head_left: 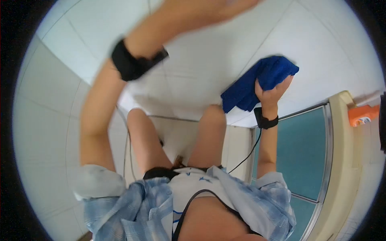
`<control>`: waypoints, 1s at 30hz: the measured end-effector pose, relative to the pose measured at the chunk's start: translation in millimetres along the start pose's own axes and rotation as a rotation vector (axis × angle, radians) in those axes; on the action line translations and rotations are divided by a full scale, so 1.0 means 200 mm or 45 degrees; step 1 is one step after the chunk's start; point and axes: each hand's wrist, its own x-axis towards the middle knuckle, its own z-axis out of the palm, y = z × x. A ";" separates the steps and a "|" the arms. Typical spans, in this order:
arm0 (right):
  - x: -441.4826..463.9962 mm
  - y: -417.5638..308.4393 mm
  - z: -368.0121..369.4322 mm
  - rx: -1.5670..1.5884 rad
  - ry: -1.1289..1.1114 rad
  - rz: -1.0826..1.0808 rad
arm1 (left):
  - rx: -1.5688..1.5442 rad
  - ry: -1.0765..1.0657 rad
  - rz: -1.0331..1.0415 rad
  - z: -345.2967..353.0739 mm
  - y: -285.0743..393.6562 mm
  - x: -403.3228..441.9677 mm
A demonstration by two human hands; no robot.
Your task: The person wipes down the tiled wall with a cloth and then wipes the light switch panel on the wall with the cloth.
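A dark blue cloth (245, 86) lies bunched against the white tiled wall (201, 76) at the upper right. My right hand (275, 90) presses on its lower right part, with the fingers wrapped into the fabric. One end of the cloth hangs down to the left, near my knee. My left hand (213, 10) is raised across the top edge of the view, close to the tiles. It is blurred and partly cut off, so its fingers cannot be made out. Black bands sit around both wrists.
An orange bottle (363, 115) lies on a cream ledge (345, 160) at the far right. Beside the ledge is a teal panelled cabinet (301, 148) with a metal frame. A thin black cable (250, 154) runs down from my right wristband. My bare knees are near the wall.
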 end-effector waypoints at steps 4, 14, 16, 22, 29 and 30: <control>0.27 0.12 -0.12 0.226 0.230 0.493 | 0.283 -0.189 -0.137 0.17 0.26 -0.32; 0.33 0.06 -0.04 0.237 0.136 0.506 | 0.400 -0.325 -0.162 0.53 0.73 -0.80; 0.15 0.02 0.00 -0.111 0.060 0.062 | 0.275 -0.525 -0.068 0.58 0.86 -1.04; -0.27 0.18 -0.11 -0.132 -0.533 -0.466 | -0.726 -0.883 -0.610 0.37 1.17 -1.50; -0.26 0.24 -0.19 -0.200 -0.621 -0.508 | -0.876 -0.832 -1.150 0.22 1.34 -1.48; -0.20 0.22 -0.21 -0.238 -0.662 -0.541 | -0.822 -0.855 -0.928 0.23 1.36 -1.40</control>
